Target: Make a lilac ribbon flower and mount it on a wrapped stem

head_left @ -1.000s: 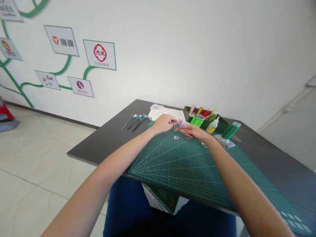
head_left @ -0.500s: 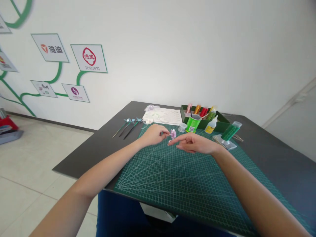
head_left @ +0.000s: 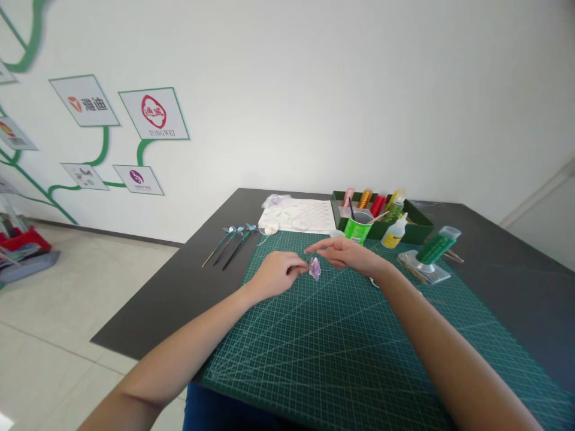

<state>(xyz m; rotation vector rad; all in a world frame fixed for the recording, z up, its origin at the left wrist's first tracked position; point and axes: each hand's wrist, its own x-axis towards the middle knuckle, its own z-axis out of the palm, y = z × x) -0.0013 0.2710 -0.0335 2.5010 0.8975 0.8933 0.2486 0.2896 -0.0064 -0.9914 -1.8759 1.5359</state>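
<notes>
Over the green cutting mat (head_left: 323, 335), my left hand (head_left: 279, 272) pinches a small purple fabric-like flower (head_left: 315, 269) between thumb and fingertips. The flower's petals point away from the hand, to the right. My right hand (head_left: 344, 252) hovers just behind and right of it, apart from the petals. Its index finger is stretched out to the left and the other fingers are loosely bent, with nothing visible in them. Under the right wrist lies a small white round thing (head_left: 374, 282), mostly hidden.
Several blue-flowered stems (head_left: 231, 245) lie at left. Behind stand a white textured sheet (head_left: 309, 214), a green can (head_left: 358, 228) with sticks, a glue bottle (head_left: 395, 231) and a dark green box (head_left: 417, 224) of coloured tubes. A green spool (head_left: 436, 246) stands at right.
My right hand has gone from the near right of the flower to behind it. My left hand has come slightly nearer and turned the flower. The view has shifted a little.
</notes>
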